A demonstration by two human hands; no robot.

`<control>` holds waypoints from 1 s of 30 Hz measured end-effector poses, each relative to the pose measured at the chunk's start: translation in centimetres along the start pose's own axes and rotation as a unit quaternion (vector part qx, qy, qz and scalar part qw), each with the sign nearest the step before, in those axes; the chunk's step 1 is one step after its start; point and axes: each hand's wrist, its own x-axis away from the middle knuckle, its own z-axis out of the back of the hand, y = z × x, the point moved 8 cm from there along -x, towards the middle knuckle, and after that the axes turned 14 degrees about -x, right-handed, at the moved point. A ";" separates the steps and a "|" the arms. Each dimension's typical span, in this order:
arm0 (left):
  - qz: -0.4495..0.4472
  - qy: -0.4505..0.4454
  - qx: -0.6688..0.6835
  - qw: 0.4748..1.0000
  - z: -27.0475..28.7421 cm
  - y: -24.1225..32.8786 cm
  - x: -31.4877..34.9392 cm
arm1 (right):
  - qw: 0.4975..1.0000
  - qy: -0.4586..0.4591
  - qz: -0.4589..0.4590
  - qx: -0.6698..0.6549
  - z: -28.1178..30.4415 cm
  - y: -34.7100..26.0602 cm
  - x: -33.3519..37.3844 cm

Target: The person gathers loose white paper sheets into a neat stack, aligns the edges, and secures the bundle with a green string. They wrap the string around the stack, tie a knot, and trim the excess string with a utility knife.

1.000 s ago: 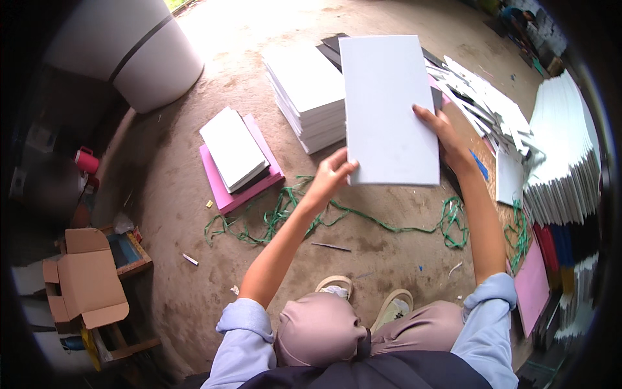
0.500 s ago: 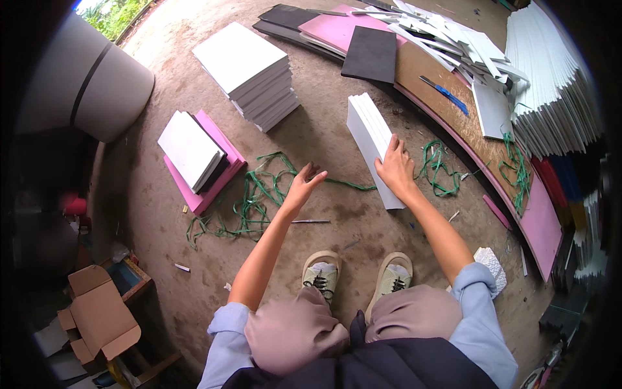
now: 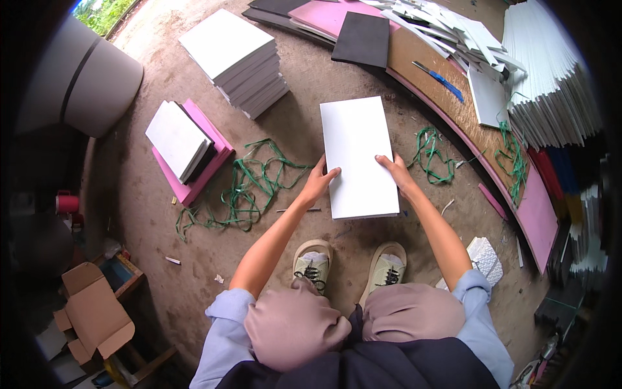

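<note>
A small stack of white rectangular foam sheets [image 3: 359,142] lies broad face up in front of my feet, held by its two long sides. My left hand [image 3: 317,182] grips the left edge, thumb on top. From the other side my right hand [image 3: 398,174] clasps the right edge, its thumb also over the top face. The fingers under both edges are hidden. Tangled green plastic twine [image 3: 249,188] spreads over the floor left of my left hand. Another loop of green twine [image 3: 433,152] lies to the right of my right hand.
Farther off stands a tall pile of white sheets [image 3: 227,48]. White and black pieces rest on pink sheets [image 3: 223,142] at left. A blue-handled cutter [image 3: 447,86] lies on a brown board [image 3: 421,78]. An open cardboard box [image 3: 97,311] is at lower left.
The white stack has turned from standing on edge to broad face up, nearer the middle. My left hand, free before, now grips its left edge; my right hand still holds it.
</note>
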 end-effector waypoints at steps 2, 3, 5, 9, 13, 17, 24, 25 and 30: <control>-0.020 0.015 -0.009 1.000 -0.6 -0.2 -0.6 | 0.998 0.018 0.002 0.060 1.0 1.7 -0.9; -0.030 0.024 -0.011 0.999 -1.1 -0.3 -1.1 | 0.990 0.042 0.019 0.134 2.1 2.2 -1.5; 0.024 0.097 -0.231 0.968 -0.5 -2.5 -1.8 | 0.965 0.063 0.054 0.247 1.7 2.3 -2.0; 0.086 0.112 -0.333 0.932 -1.2 -3.8 -2.3 | 0.948 0.086 0.085 0.294 1.6 3.4 -1.8; 0.021 0.159 -0.314 0.936 0.5 -3.4 -2.3 | 0.922 0.082 0.057 0.374 1.4 3.1 -2.2; -0.075 0.343 -0.172 0.920 10.1 1.5 1.5 | 0.881 0.011 0.184 0.437 -3.4 -6.3 -4.4; -0.161 0.511 -0.209 0.819 27.1 12.8 4.3 | 0.906 -0.123 0.323 0.245 -22.2 -24.9 -11.9; -0.149 0.501 -0.217 0.825 27.8 12.8 3.6 | 0.911 -0.095 0.312 0.254 -23.6 -25.5 -12.7; -0.113 0.455 -0.247 0.848 28.4 12.4 2.2 | 0.918 -0.008 0.270 0.292 -26.0 -25.7 -13.6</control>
